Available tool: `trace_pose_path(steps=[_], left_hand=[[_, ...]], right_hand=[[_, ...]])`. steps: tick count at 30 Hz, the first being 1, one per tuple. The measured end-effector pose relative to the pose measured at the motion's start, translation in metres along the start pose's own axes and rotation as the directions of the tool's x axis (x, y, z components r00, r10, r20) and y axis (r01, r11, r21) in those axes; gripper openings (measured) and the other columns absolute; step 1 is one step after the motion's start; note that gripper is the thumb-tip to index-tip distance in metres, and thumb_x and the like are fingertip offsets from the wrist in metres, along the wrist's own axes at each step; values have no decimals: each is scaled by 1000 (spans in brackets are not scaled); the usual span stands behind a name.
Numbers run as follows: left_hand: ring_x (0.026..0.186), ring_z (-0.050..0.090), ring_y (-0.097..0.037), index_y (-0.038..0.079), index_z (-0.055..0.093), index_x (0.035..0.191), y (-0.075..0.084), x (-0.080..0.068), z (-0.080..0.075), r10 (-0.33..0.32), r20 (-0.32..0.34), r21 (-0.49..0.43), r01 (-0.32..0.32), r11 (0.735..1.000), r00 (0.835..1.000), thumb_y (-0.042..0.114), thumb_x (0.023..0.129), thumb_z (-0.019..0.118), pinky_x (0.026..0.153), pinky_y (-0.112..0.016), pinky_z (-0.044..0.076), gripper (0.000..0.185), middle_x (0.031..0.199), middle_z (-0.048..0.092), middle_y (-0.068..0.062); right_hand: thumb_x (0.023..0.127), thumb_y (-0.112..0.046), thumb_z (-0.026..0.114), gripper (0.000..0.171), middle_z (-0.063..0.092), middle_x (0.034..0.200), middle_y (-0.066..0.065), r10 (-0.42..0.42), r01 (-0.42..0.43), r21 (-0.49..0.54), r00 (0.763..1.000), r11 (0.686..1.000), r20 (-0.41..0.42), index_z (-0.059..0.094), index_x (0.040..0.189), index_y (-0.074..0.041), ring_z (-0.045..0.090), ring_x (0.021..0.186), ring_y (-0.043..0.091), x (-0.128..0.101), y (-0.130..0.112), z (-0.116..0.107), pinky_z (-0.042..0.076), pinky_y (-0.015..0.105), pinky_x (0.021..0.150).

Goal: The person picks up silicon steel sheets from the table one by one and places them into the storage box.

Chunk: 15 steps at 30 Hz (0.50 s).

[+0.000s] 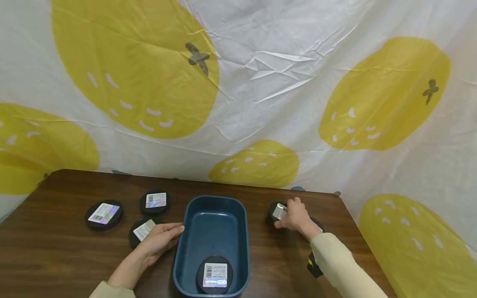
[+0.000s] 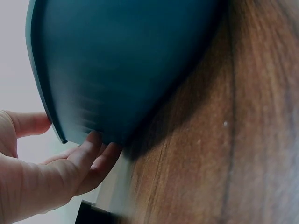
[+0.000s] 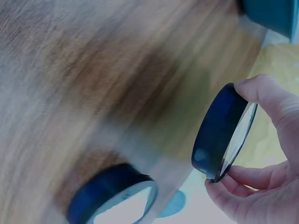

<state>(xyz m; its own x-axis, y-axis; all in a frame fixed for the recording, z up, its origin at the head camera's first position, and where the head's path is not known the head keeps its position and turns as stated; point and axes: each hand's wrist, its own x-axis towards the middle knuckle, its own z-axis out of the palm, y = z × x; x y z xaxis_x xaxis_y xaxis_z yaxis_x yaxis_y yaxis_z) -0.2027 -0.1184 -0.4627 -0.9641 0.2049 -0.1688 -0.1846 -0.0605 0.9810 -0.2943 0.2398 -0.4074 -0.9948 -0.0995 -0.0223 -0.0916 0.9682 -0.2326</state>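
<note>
From the head camera, a dark blue tub point(image 1: 212, 231) stands at the middle of the brown wooden table point(image 1: 56, 252), and everything else is placed around it. One round black tin with a white label point(image 1: 214, 274) lies flat inside the tub at its near end. The left hand point(image 1: 160, 239) rests against the tub's left wall, fingers nearly straight, their tips touching the rim and clasping nothing. Just left of the tub, partly under that hand, lies a second labelled tin point(image 1: 141, 231); two more tins point(image 1: 154, 202) point(image 1: 104, 214) lie farther left of the tub, apart from each other. Right of the tub, the right hand point(image 1: 296, 215) pinches a tilted tin point(image 1: 278, 212), fingers curled round its edge, and another tin point(image 1: 317, 224) peeks out from under the wrist. Behind the table hangs a white cloth with yellow fruit shapes point(image 1: 261, 82). In the left wrist camera, the fingertips point(image 2: 96, 151) press on the tub point(image 2: 126, 70) at its outer wall just under the rim, the thumb apart above it. In the right wrist camera, thumb and fingers point(image 3: 247, 177) grip the tin point(image 3: 219, 135) by its edges, lifted on its side above the table, while another tin point(image 3: 112, 196) lies flat below; a corner of the tub point(image 3: 275, 14) shows at the top right.
</note>
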Motion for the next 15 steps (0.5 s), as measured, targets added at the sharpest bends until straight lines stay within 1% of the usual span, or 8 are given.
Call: trace_pose_path(steps=[3,7,12,15], left_hand=[[118,47,-30,-26,33,128,-1,1,0,2,3,0,-2,1000,1000,7,97,42,101,-44,39,46,130,44,-36],[116,49,-27,-26,33,128,-2,1,-1,6,6,-2,-6,1000,1000,8,97,42,100,-42,41,46,129,45,-35],[116,49,-28,-26,32,128,-2,0,-1,8,9,-5,-8,1000,1000,8,97,42,100,-43,41,46,129,45,-36],[117,48,-29,-26,32,128,-1,0,-1,11,12,-4,-11,1000,1000,7,97,41,101,-43,40,46,130,44,-36]], right_hand=[[60,-27,85,63,45,92,16,-16,16,10,1000,1000,4,55,103,9,49,79,31,-5,-5,-7,48,40,65],[59,-27,85,66,46,93,15,-41,41,8,999,999,7,56,105,10,50,77,29,-10,-12,-13,49,39,63],[57,-27,86,75,49,96,17,-66,66,2,998,998,6,55,113,12,51,78,29,-18,-18,-18,50,39,64],[56,-27,86,77,50,97,18,-84,84,3,996,996,3,54,115,13,51,78,28,-22,-21,-23,50,39,65]])
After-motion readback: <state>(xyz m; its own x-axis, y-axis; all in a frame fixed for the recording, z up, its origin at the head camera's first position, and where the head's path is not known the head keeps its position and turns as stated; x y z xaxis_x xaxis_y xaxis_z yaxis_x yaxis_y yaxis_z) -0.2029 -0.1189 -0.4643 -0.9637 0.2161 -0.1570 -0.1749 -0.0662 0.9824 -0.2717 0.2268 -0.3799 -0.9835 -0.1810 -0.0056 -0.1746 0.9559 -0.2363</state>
